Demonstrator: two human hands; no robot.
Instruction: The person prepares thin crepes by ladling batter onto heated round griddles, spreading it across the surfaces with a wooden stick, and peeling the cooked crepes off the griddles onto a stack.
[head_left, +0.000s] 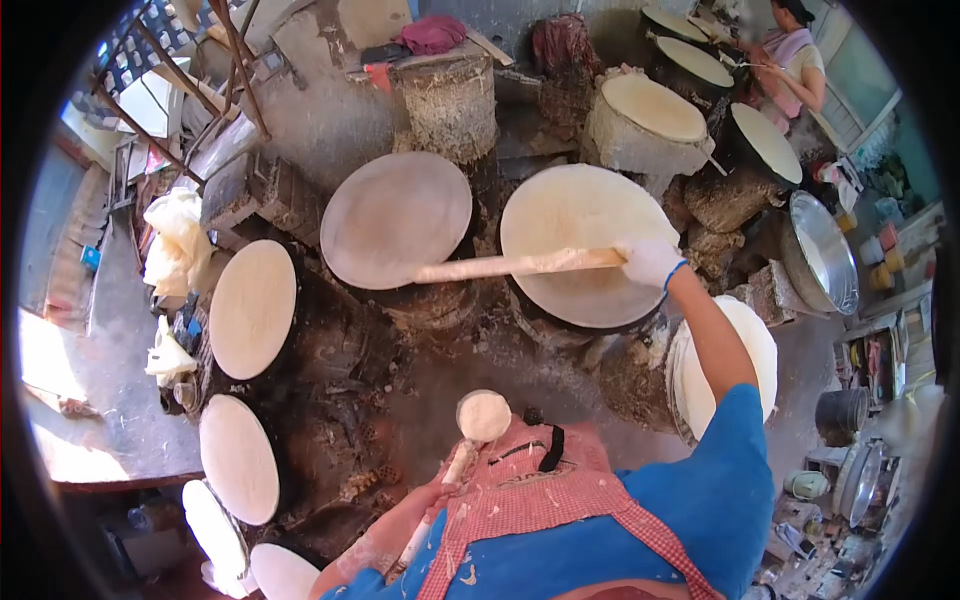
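Note:
My right hand [652,262], in a white glove, grips one end of a long wooden stick [530,265] coated with pale paste. The stick reaches leftward across a large round griddle [585,215] spread with a cream layer, its far end at the lower rim of a greyer griddle [397,215]. My left hand [432,497] is closed around the handle of a ladle [483,415], close to my checked red apron. Pale batter appears in the ladle's bowl. Below my right arm stands a round container [735,360] with a white top.
More round griddles [253,310] with pale surfaces line the left side, several others the back right. A metal basin [822,252] leans at right. At the back right a person [790,65] works over griddles. Wooden poles [165,60] slant at upper left; a worktop [130,400] lies left.

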